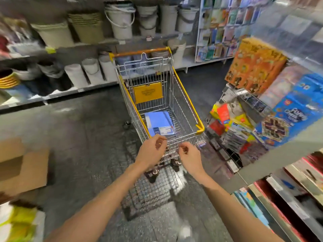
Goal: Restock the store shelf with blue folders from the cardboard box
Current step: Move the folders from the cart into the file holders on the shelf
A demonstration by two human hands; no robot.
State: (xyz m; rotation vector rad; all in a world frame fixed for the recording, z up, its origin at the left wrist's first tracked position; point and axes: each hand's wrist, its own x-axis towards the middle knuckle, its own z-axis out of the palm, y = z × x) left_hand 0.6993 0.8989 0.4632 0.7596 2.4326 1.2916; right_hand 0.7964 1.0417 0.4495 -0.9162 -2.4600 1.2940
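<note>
A wire shopping cart [185, 95] with yellow rim trim stands in the middle of the frame on the dark speckled floor [83, 137]. Its orange handle [139, 52] is at the far end and its narrow front end points toward the person. A stack of blue folders [158, 120] with a white label on its near edge lies flat on the bottom of the basket, toward the front left. A yellow flap [147, 92] hangs inside the basket at the far end.

Both bare forearms reach in from the bottom of the frame. The left hand [151, 151] is at the cart's front rim with its fingers curled, and the right hand [189, 155] is just beside it, also with curled fingers, slightly nearer the person. The picture is blurred there, so I cannot tell whether either hand grips the wire or holds nothing.

An open cardboard box [26, 170] sits on the floor at the left edge, well apart from the cart. Shelves of stacked plastic buckets [120, 23] fill the upper left. A grey store shelf [279, 154] crosses the right side, with colourful boxed goods above and below it, and an orange printed box [255, 65] stands at the upper right.
</note>
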